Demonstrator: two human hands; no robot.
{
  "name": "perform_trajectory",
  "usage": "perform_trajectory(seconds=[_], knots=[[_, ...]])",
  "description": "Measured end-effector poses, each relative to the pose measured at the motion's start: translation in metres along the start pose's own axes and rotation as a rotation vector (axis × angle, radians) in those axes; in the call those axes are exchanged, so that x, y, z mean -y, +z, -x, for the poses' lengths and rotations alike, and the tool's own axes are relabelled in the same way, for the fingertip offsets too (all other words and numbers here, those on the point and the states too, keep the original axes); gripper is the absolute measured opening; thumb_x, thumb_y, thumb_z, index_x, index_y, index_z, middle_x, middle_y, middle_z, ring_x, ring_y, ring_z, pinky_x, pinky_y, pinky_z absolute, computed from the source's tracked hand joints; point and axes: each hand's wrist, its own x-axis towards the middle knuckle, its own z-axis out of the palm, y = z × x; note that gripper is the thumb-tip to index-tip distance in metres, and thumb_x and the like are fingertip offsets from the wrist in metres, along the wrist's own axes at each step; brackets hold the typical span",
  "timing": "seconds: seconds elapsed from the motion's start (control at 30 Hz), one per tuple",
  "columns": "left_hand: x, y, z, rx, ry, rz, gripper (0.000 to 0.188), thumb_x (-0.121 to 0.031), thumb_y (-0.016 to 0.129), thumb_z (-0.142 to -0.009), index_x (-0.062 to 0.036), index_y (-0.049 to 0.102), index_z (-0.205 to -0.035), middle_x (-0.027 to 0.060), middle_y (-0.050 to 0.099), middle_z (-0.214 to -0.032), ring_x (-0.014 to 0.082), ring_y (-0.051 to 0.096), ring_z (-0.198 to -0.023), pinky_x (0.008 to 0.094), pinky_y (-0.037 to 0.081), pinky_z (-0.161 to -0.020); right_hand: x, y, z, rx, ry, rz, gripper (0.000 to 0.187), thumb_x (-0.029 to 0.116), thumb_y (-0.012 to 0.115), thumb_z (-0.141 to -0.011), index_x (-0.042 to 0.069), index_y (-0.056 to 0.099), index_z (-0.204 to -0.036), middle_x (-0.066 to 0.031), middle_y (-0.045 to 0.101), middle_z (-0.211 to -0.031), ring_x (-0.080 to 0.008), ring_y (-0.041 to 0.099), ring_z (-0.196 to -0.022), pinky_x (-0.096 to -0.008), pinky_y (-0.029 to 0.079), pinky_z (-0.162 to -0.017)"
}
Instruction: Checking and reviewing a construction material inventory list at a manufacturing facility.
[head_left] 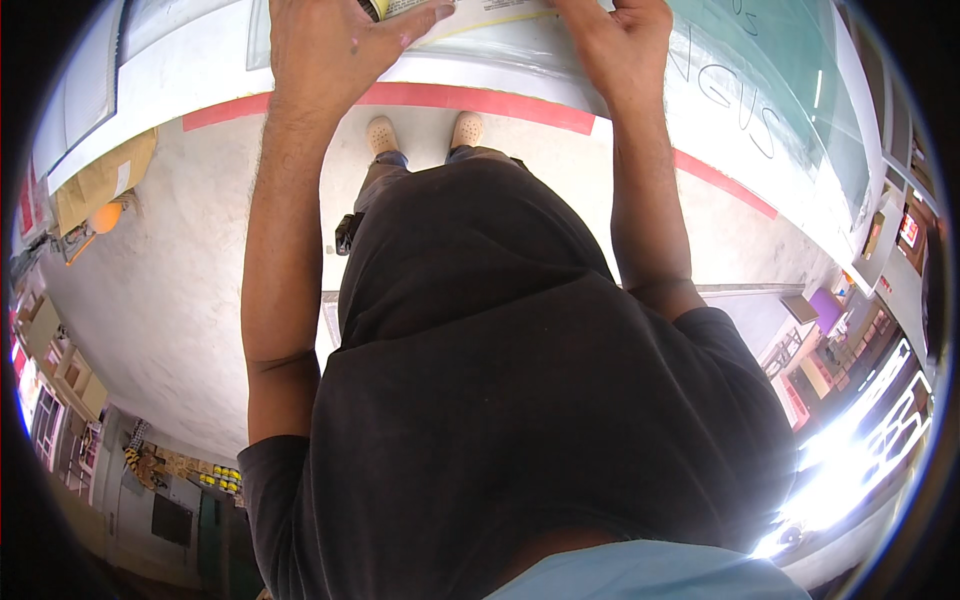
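My left hand [325,50] is at the top edge of the view, its thumb stretched over a yellow-edged printed sheet or packet [490,18]. Beside that thumb shows a bit of a dark thing with a yellow rim [375,8], whose kind I cannot make out. At the sheet's right end is my right hand [625,45], its thumb and a finger apart. The upper frame edge cuts off most fingers of both hands. Beneath them, clear plastic sheeting [500,68] lies along the near part of the white tabletop [690,125].
Red tape [470,98] runs along the table's near edge. Greenish glass or clear sheet [770,60] covers the table's right side, with handwriting near it. A brown cardboard piece [105,185] and an orange round thing [105,217] are at the left, below the table edge.
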Motion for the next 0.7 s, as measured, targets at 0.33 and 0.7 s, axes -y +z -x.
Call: perform_trajectory(seconds=[0.33, 0.7], knots=[[-0.006, 0.006, -0.006, -0.015, 0.016, 0.037, 0.082, -0.023, 0.088, -0.061, 0.0034, 0.053, -0.13, 0.0241, 0.057, -0.11, 0.04, 0.055, -0.106, 0.0448, 0.043, -0.095, -0.007, -0.008, -0.004, 0.005, -0.05, -0.037, 0.005, 0.005, 0.063, -0.086, 0.002, 0.062, -0.082, -0.0002, 0.059, -0.075, -0.0086, 0.053, -0.071, -0.0251, 0.043, -0.065], [-0.018, 0.011, -0.01, -0.002, 0.008, 0.018, 0.082, -0.023, 0.088, -0.061, 0.0029, 0.053, -0.13, 0.0245, 0.057, -0.111, 0.0401, 0.055, -0.106, 0.0455, 0.043, -0.095, -0.011, -0.019, -0.007, -0.029, 0.002, -0.021, 0.003, 0.004, 0.064, -0.084, 0.001, 0.062, -0.082, -0.0006, 0.06, -0.075, -0.0091, 0.053, -0.071, -0.0251, 0.043, -0.065]])
